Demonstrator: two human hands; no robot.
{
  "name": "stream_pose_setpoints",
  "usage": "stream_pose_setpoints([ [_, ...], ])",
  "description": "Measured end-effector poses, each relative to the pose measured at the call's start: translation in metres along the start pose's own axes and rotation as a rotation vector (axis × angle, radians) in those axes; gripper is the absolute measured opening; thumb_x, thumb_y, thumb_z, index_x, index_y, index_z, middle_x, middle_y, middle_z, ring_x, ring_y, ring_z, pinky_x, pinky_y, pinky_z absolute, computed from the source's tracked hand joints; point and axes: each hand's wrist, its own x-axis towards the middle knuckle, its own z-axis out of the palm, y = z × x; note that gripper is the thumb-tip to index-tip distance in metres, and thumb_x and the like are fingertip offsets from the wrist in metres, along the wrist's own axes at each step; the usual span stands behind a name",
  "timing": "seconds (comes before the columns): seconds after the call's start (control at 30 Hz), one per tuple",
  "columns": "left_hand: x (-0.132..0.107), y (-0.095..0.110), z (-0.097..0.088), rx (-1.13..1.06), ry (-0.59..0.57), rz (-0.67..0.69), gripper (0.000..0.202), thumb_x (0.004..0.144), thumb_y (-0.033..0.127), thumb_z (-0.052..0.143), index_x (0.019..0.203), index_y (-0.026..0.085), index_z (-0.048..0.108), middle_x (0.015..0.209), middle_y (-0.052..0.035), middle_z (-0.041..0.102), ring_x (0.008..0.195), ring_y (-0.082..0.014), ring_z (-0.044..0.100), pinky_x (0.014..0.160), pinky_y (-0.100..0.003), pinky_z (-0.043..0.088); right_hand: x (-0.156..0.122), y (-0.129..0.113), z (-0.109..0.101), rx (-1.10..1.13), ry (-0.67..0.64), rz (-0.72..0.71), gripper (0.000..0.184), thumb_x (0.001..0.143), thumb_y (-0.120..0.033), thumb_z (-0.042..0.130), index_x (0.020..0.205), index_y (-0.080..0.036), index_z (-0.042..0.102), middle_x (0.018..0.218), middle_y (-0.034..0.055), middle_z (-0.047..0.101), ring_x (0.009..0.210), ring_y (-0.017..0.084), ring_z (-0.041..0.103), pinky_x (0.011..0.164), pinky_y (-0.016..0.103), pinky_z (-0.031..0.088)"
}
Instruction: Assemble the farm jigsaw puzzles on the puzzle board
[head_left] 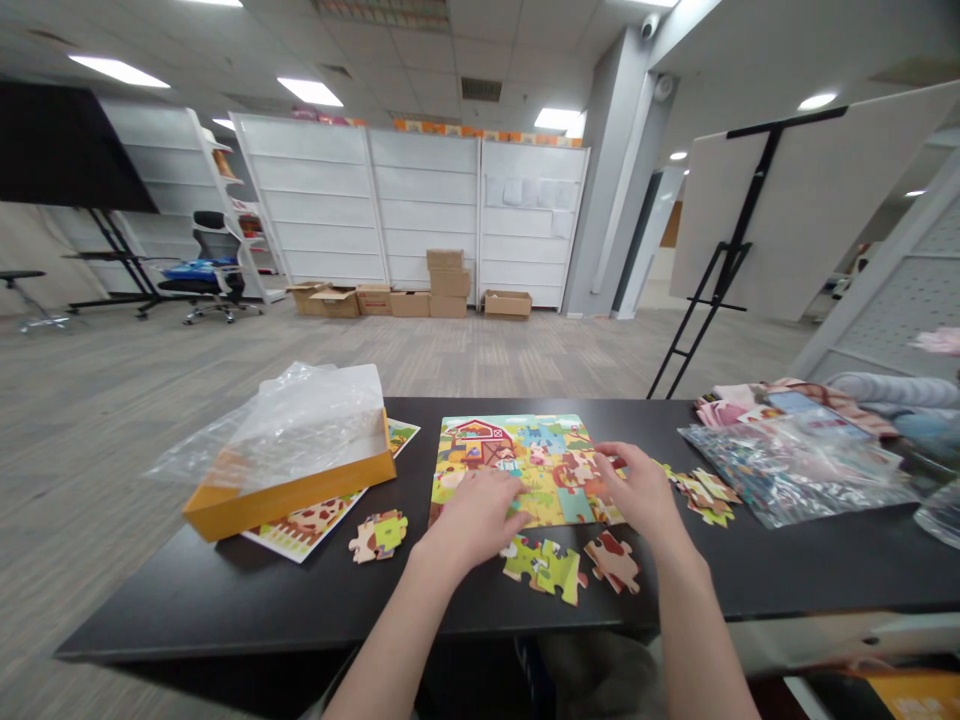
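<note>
A farm-scene jigsaw puzzle with a red barn lies on the black table, many of its pieces fitted together. My left hand rests flat over its lower left part, fingers stretched out and thumb apart. At the right edge, my right hand bends its fingers down onto a puzzle piece, which they partly cover. Loose green pieces and a brown-spotted piece lie in front of the puzzle. More loose pieces sit right of my right hand, and a small group lies to the left.
A yellow box with clear plastic wrapping stands at left on a printed picture sheet. A clear bag of small pieces lies at right beside fabric. The table's front edge runs close to my forearms.
</note>
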Motion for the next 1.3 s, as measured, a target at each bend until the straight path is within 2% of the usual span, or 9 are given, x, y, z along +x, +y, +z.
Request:
stream_pose_setpoints([
  [0.17, -0.012, 0.017, -0.002, -0.210, -0.125, 0.217, 0.051, 0.071, 0.051, 0.081, 0.113, 0.024, 0.070, 0.109, -0.0048, 0.073, 0.111, -0.0296, 0.062, 0.098, -0.039, 0.046, 0.000, -0.001, -0.001, 0.027, -0.034, 0.007, 0.032, 0.086, -0.041, 0.050, 0.089, -0.020, 0.073, 0.093, 0.0084, 0.074, 0.078, 0.022, 0.066, 0.076, 0.035, 0.048],
  [0.43, -0.008, 0.019, 0.011, -0.214, -0.169, 0.233, 0.048, 0.067, 0.041, 0.086, 0.109, 0.024, 0.070, 0.107, -0.0048, 0.073, 0.106, -0.0287, 0.063, 0.096, -0.040, 0.047, 0.000, -0.005, 0.000, 0.052, -0.059, -0.012, 0.031, 0.086, -0.040, 0.049, 0.088, -0.019, 0.073, 0.088, 0.0082, 0.074, 0.077, 0.022, 0.066, 0.075, 0.036, 0.048],
  [0.57, -0.010, 0.020, 0.008, -0.260, -0.098, 0.209, 0.053, 0.069, 0.034, 0.080, 0.119, 0.025, 0.064, 0.115, -0.0061, 0.069, 0.112, -0.0295, 0.061, 0.097, -0.040, 0.048, -0.001, -0.009, 0.001, 0.085, -0.044, -0.045, 0.030, 0.085, -0.040, 0.051, 0.086, -0.019, 0.073, 0.091, 0.0096, 0.074, 0.080, 0.023, 0.066, 0.079, 0.037, 0.049],
  [0.63, -0.009, 0.019, 0.006, -0.303, -0.036, 0.190, 0.060, 0.071, 0.027, 0.075, 0.128, 0.026, 0.057, 0.124, -0.0066, 0.066, 0.116, -0.0287, 0.059, 0.100, -0.039, 0.048, -0.002, -0.013, -0.001, 0.159, -0.089, -0.031, 0.031, 0.085, -0.043, 0.053, 0.089, -0.020, 0.073, 0.094, 0.0095, 0.074, 0.082, 0.024, 0.066, 0.080, 0.037, 0.049],
  [0.8, -0.004, 0.008, 0.007, -0.376, 0.098, 0.132, 0.066, 0.078, 0.012, 0.058, 0.140, 0.027, 0.046, 0.140, -0.0064, 0.058, 0.115, -0.0239, 0.063, 0.099, -0.036, 0.050, -0.009, -0.029, -0.007, 0.447, -0.486, -0.078, 0.037, 0.092, -0.049, 0.053, 0.104, -0.020, 0.072, 0.098, 0.0062, 0.073, 0.088, 0.021, 0.066, 0.078, 0.032, 0.051],
  [0.9, -0.001, 0.001, 0.010, -0.415, 0.130, 0.119, 0.064, 0.080, 0.011, 0.056, 0.141, 0.026, 0.046, 0.143, -0.0074, 0.057, 0.121, -0.0245, 0.061, 0.102, -0.037, 0.050, -0.013, -0.034, -0.004, 0.447, -0.599, -0.114, 0.033, 0.091, -0.046, 0.058, 0.106, -0.020, 0.071, 0.099, 0.0049, 0.072, 0.087, 0.020, 0.065, 0.076, 0.030, 0.050],
  [1.0, 0.000, -0.003, 0.012, -0.476, 0.111, 0.119, 0.057, 0.083, 0.015, 0.059, 0.139, 0.025, 0.050, 0.139, -0.0072, 0.060, 0.119, -0.0245, 0.062, 0.101, -0.038, 0.052, -0.014, -0.033, 0.002, 0.396, -0.624, -0.109, 0.028, 0.088, -0.039, 0.062, 0.107, -0.020, 0.070, 0.100, 0.0041, 0.072, 0.082, 0.018, 0.063, 0.075, 0.030, 0.049],
  [1.1, 0.001, -0.007, 0.012, -0.553, 0.116, 0.093, 0.050, 0.084, 0.015, 0.058, 0.133, 0.026, 0.056, 0.134, -0.0068, 0.063, 0.109, -0.0216, 0.066, 0.093, -0.035, 0.056, -0.013, -0.032, 0.007, 0.360, -0.635, -0.126, 0.017, 0.087, -0.035, 0.062, 0.089, -0.020, 0.068, 0.088, 0.0019, 0.069, 0.077, 0.016, 0.060, 0.072, 0.029, 0.047],
  [1.3, 0.007, -0.013, 0.011, -0.889, 0.198, -0.031, 0.047, 0.084, 0.018, 0.062, 0.130, 0.021, 0.054, 0.120, -0.0093, 0.066, 0.089, -0.0153, 0.071, 0.084, -0.033, 0.060, -0.013, -0.040, 0.005, 0.434, -0.566, -0.085, 0.022, 0.088, -0.037, 0.060, 0.074, -0.020, 0.057, 0.072, -0.0028, 0.057, 0.066, 0.013, 0.051, 0.062, 0.025, 0.039],
])
